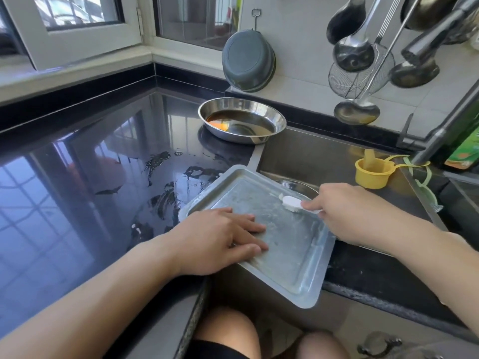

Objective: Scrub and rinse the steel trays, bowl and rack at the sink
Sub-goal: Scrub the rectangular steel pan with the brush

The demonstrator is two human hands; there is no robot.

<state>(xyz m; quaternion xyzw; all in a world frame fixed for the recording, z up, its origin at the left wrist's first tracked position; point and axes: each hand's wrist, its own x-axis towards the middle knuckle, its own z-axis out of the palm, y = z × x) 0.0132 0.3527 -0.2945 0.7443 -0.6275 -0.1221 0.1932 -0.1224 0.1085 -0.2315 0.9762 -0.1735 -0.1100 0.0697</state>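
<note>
A square steel tray point(280, 244) lies tilted across the corner where the black table point(77, 177) meets the sink point(324, 156), one corner jutting out past the table's front edge above the person's knees. Its inner surface looks dull and smeared with soapy film.

The left hand point(223, 239) lies flat on the near left part of the tray, fingers stretched out straight and pressing down on the metal, gripping nothing. The right hand point(347, 211) pinches the handle of a small white brush point(293, 202), whose head touches the tray near its far right rim.

Farther back, a round steel bowl point(242, 120) sits on the table right at the sink's edge, with dark brown liquid and an orange scrap in it. Puddles of water point(166, 187) are spread over the glossy table between the bowl and the tray.

A yellow cup point(373, 172) with a handle stands on the right ledge of the sink, below the dark tap point(445, 125). On the tiled wall behind, a grey basin point(247, 60) hangs from a hook, and to its right hang several ladles point(355, 51) and a wire skimmer point(357, 76). A green bottle point(464, 149) stands at the far right edge.
</note>
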